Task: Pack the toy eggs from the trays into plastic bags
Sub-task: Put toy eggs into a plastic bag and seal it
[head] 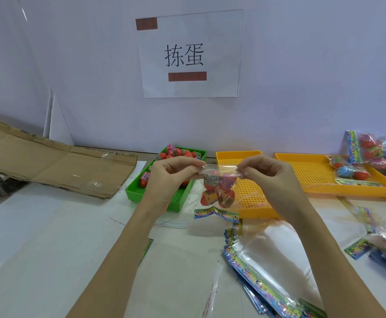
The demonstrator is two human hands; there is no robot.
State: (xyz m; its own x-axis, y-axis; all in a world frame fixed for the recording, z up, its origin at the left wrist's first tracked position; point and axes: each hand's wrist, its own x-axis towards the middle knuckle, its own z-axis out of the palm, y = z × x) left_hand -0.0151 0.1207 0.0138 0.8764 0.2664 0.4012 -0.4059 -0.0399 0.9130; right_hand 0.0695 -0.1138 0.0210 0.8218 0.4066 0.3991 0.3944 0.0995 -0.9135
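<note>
Plastic bag (218, 187): held above the desk (49, 237), left hand (166, 174) and right hand (267, 173) pinching its top edge; holds about four toy eggs (219, 188), count unclear. Green tray (155, 196): more eggs, partly hidden. Yellow tray (237, 157): bare. Far yellow tray (302, 171): filled bags (350, 171).

Bare table (49, 249) left of bag stack (267, 271)
</note>
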